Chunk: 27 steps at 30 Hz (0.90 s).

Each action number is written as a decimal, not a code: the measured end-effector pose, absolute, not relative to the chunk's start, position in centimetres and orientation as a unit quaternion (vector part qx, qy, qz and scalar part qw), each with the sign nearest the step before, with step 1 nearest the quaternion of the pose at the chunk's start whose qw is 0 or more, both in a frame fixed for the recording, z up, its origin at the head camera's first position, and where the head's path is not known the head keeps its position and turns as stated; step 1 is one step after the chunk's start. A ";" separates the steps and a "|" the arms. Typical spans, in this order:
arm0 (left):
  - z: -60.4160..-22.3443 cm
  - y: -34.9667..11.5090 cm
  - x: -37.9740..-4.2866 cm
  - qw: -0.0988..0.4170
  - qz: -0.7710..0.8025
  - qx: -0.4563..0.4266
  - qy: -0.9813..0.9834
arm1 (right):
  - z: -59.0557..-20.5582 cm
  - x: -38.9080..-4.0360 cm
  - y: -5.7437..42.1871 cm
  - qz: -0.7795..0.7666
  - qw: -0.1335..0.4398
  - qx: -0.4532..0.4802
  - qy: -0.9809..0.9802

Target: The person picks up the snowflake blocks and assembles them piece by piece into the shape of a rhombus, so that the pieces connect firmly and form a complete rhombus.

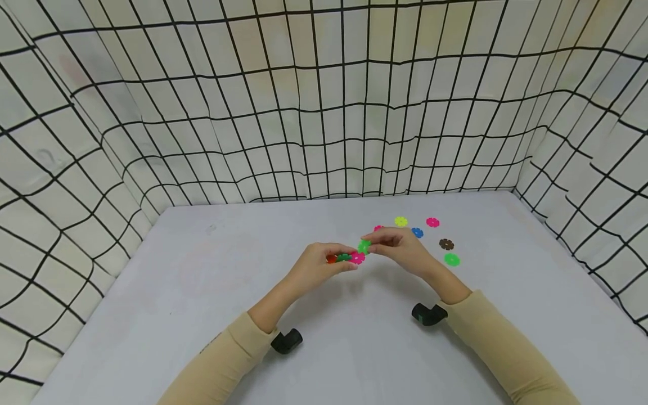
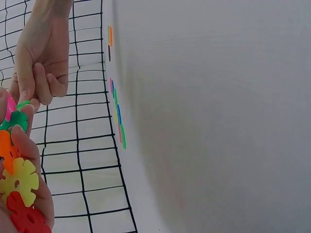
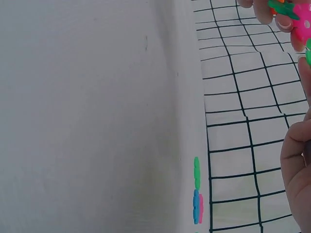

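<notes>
My left hand [image 1: 315, 267] holds a chain of flower-shaped plastic discs above the white table. In the left wrist view the chain runs from a red disc [image 2: 28, 216] through a yellow disc [image 2: 20, 182], an orange disc [image 2: 8, 151] and a dark green disc [image 2: 15, 121] to a pink disc [image 2: 9, 108]. Between thumb and fingers, my right hand [image 1: 405, 250] pinches a light green disc [image 1: 364, 246] at the pink end. Whether the light green disc is slotted into the pink one I cannot tell. The left fingers partly cover the chain.
Loose discs lie beyond and right of my right hand: yellow [image 1: 401, 221], pink [image 1: 432, 223], blue [image 1: 417, 232], brown [image 1: 446, 244] and light green [image 1: 452, 259]. Another pink disc [image 1: 378, 228] is partly hidden. White walls with a black grid [image 1: 344, 124] enclose the table [image 1: 202, 309].
</notes>
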<state>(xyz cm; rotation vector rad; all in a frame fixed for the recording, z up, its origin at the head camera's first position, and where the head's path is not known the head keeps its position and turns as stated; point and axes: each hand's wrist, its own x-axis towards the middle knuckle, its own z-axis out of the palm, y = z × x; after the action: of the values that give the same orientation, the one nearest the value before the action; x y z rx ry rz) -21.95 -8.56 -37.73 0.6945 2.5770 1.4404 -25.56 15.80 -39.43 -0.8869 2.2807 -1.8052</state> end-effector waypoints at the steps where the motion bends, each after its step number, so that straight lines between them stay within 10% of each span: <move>1: -37.7 -8.6 -21.9 0.056 0.475 0.228 0.848 | -39.5 -25.6 15.8 -0.596 0.050 -0.293 0.746; 17: -37.7 -8.9 -22.5 0.072 0.477 0.224 0.847 | -39.9 -25.4 16.0 -0.610 0.039 -0.307 0.729; 27: -37.6 -11.0 -23.6 0.170 0.485 0.212 0.831 | -39.4 -25.5 16.2 -0.586 0.033 -0.298 0.753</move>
<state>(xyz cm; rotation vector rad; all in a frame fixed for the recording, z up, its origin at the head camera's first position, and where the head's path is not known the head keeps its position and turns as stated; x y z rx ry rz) -23.57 -10.95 -37.56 0.6026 2.3619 1.3790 -25.52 16.23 -39.39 -0.9165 2.3159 -1.8031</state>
